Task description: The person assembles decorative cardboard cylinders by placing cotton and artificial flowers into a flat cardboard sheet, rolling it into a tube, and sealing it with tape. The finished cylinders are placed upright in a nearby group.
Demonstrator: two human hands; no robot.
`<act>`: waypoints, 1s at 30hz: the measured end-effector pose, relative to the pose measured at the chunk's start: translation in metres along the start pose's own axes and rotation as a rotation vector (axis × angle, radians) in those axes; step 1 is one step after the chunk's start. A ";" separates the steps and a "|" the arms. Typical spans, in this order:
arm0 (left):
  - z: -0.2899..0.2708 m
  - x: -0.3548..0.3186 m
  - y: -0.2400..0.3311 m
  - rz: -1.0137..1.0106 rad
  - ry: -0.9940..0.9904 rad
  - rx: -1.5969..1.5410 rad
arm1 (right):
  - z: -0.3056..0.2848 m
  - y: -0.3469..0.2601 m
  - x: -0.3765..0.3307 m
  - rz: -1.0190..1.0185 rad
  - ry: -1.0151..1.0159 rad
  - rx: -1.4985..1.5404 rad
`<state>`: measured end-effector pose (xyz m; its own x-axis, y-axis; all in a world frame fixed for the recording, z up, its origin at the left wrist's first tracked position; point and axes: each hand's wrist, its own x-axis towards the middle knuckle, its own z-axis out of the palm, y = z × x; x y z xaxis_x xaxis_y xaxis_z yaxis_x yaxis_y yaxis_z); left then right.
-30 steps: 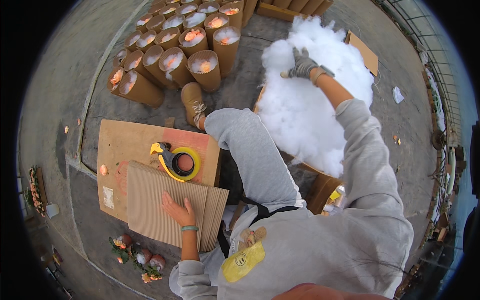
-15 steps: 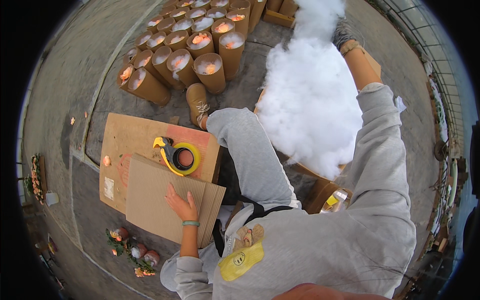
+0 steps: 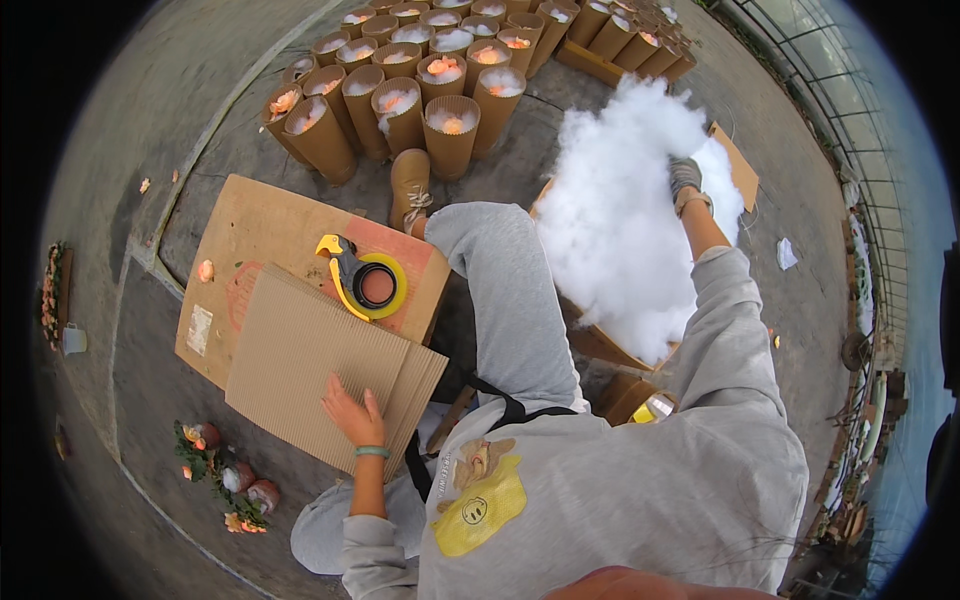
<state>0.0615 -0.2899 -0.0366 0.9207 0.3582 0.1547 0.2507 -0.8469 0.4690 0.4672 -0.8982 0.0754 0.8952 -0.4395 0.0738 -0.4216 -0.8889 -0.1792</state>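
My left hand (image 3: pixel 353 412) lies flat on a stack of ribbed brown cardboard sheets (image 3: pixel 290 340), fingers spread and a green bangle at the wrist. The sheets rest on a cardboard box (image 3: pixel 225 260). Beyond them on the box sits a yellow and grey tape dispenser (image 3: pixel 350 275) with a roll of yellow tape. At the right, my right hand (image 3: pixel 686 178), in a grey striped glove, touches a big heap of fluffy white stuffing (image 3: pixel 620 230) in an open carton (image 3: pixel 610 347). Its fingertips are partly hidden against the stuffing, so their grip is unclear.
Many corrugated cardboard tubes (image 3: pixel 452 150) with white stuffing and peach flowers stand ahead. More tubes (image 3: pixel 640 45) stand at the far right. Potted flowers (image 3: pixel 238 478) sit on the floor at the left. A small carton (image 3: pixel 622 397) stands beside my leg.
My right hand has come back nearer from the far end of the stuffing, whose raised far part now sits lower. My left hand stays flat on the sheets. The view has shifted.
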 end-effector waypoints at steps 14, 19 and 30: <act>-0.028 0.020 0.009 -0.078 0.226 -0.201 | -0.064 -0.317 -0.190 -0.526 -1.034 1.193; -0.061 0.015 0.031 -0.316 0.561 -0.620 | 0.044 -0.374 -0.399 -0.649 -1.625 0.795; -0.036 -0.003 -0.043 -0.630 0.329 -0.457 | 0.095 -0.445 -0.395 -1.233 -1.445 0.791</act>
<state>0.0376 -0.2408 -0.0261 0.4971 0.8667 -0.0416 0.4773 -0.2331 0.8472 0.3149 -0.3164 0.0330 0.2065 0.9698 -0.1295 0.1494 -0.1621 -0.9754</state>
